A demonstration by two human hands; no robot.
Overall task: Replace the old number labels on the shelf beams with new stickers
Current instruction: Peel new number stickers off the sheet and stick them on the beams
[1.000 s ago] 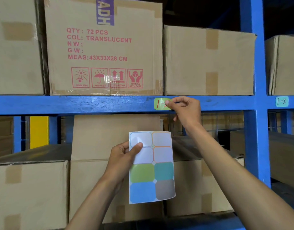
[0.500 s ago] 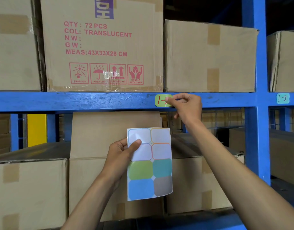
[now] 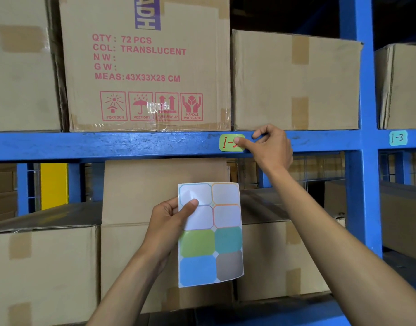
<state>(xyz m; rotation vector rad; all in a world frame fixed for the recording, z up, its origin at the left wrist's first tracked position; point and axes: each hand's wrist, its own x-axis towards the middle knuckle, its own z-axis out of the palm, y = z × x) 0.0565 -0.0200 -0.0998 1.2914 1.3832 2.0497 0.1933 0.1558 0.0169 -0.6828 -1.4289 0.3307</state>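
Pressing our right hand [image 3: 271, 147] thumb on the green label [image 3: 228, 142], left hand [image 3: 169, 220] gripping the sticker sheet [image 3: 210, 234] — a crooked press could crease it.

Your right hand [image 3: 271, 147] sits on the face of the blue beam [image 3: 131, 145]; that face is bare toward 9 o'clock. At 12 o'clock two cartons [image 3: 294, 78] rest flush on the beam, closing the way up. The blue upright [image 3: 359, 184] blocks 3 o'clock. Under the beam, from 5 to 7 o'clock, open air runs down to your left hand [image 3: 169, 222] and its sticker sheet [image 3: 210, 234]; cartons [image 3: 160, 184] wall off the back there.
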